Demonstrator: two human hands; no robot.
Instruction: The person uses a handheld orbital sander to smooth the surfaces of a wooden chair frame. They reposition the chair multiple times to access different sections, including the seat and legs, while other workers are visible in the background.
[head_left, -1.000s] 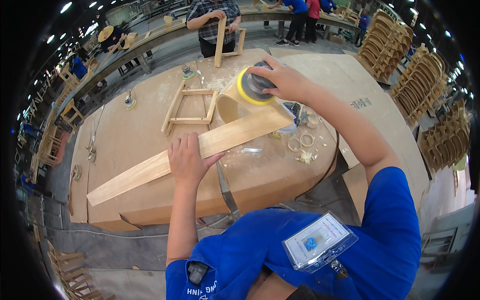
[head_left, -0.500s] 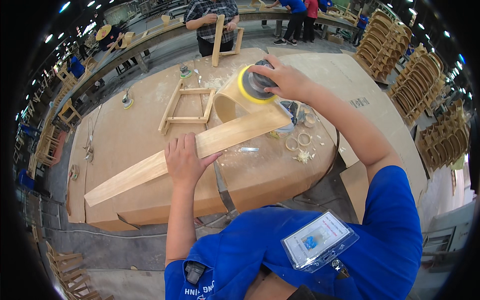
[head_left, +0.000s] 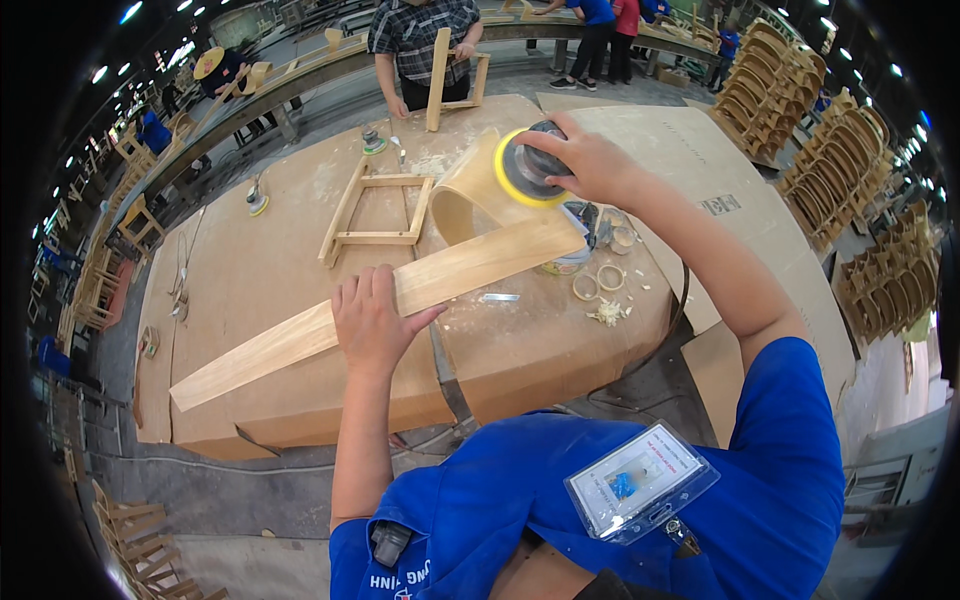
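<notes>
A curved plywood piece (head_left: 455,272) lies on the cardboard-covered table, its long flat arm reaching toward the left and its bent end curling up at the right. My left hand (head_left: 373,316) grips the flat arm near its middle, fingers over the far edge and thumb along the near side. In my right hand (head_left: 590,160) is a round orbital sander (head_left: 540,165) with a yellow-rimmed pad. The sander is tilted, its pad against or close to the curved bend; exact contact I cannot tell.
A wooden frame (head_left: 378,210) lies beyond the plywood, near two other sanders (head_left: 373,142). Tape rolls (head_left: 598,283), shavings (head_left: 608,313) and a small blade-like strip (head_left: 500,297) are at the right. Opposite, a person in a checked shirt (head_left: 425,40) holds another frame. Stacked curved parts (head_left: 860,150) stand beyond.
The sander in my right hand has shifted slightly right along the bend. My left hand stays in place. The person opposite has lowered one hand to the table.
</notes>
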